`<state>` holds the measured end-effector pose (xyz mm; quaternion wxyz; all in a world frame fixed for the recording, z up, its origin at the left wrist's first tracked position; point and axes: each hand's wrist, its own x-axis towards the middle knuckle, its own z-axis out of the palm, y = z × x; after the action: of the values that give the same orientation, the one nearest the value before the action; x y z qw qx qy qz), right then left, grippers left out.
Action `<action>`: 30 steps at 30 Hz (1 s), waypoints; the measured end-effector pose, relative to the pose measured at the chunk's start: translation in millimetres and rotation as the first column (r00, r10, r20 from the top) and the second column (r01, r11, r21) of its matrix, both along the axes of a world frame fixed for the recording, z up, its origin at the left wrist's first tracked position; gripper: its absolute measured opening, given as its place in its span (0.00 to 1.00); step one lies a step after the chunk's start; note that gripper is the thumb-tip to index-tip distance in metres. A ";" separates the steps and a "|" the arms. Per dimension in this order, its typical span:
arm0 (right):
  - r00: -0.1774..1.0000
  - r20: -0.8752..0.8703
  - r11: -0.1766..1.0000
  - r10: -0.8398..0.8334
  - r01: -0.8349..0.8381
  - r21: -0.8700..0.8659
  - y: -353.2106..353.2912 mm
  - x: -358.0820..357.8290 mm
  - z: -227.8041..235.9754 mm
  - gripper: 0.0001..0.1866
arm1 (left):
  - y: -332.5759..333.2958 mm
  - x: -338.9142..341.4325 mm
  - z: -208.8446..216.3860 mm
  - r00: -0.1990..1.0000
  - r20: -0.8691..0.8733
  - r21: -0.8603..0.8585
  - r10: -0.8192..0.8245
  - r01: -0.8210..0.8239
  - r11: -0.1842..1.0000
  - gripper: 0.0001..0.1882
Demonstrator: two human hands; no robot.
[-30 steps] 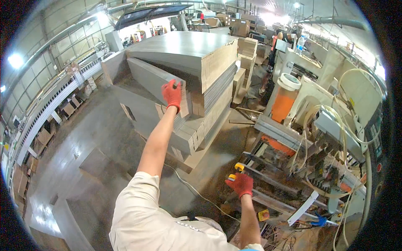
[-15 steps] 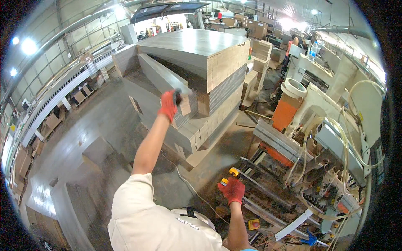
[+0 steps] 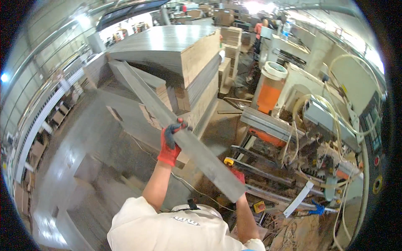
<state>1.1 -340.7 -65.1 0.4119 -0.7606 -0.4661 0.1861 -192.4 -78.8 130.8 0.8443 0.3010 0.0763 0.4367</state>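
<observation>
A long, narrow grey board (image 3: 194, 152) slants from the big stack down toward my right side. My left hand (image 3: 169, 144), in a red glove with a dark palm, is closed around the board's edge, with fingertips over its top face. My right hand (image 3: 238, 175), also red-gloved, is mostly covered by the board's near end. Its fingers are hidden, so I cannot tell whether it grips the board. Beside it, a yellow-tipped metal rail (image 3: 261, 170) belongs to the machine. More narrow boards (image 3: 161, 88) lie in a gap in the stack of grey panels (image 3: 201, 58).
At right stands a machine with an orange-and-white cylinder (image 3: 270, 90), loose hoses (image 3: 320, 99) and a control panel (image 3: 373, 129). A cable (image 3: 188, 186) crosses the floor. A long roller conveyor (image 3: 44, 106) runs along the left. Another person (image 3: 259, 29) is far back.
My left hand has drawn the board out of the stack, toward me and to the right. The board now covers much of my right hand. The view has shifted rightward.
</observation>
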 end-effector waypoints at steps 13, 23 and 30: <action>0.883 -0.453 0.443 -0.125 0.458 0.771 -41.0 -59.2 211.5 0.25 | -7.3 -31.0 -56.3 0.541 -0.193 0.960 0.819 0.276 0.044 0.26; 0.576 -0.139 0.515 -0.806 0.797 0.317 -131.5 -13.6 78.4 0.17 | 22.9 29.1 -116.2 0.572 -0.377 0.672 0.729 0.710 -0.209 0.32; -0.088 0.548 -0.009 -0.832 0.989 0.145 -266.0 88.6 51.8 0.34 | 26.9 119.1 -103.0 0.692 -0.374 0.633 0.617 0.677 -0.375 0.28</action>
<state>89.7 -606.7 -13.3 0.1631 -0.9340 0.1459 -0.2823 -73.3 -51.9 27.7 0.0749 0.9932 -0.0128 0.0887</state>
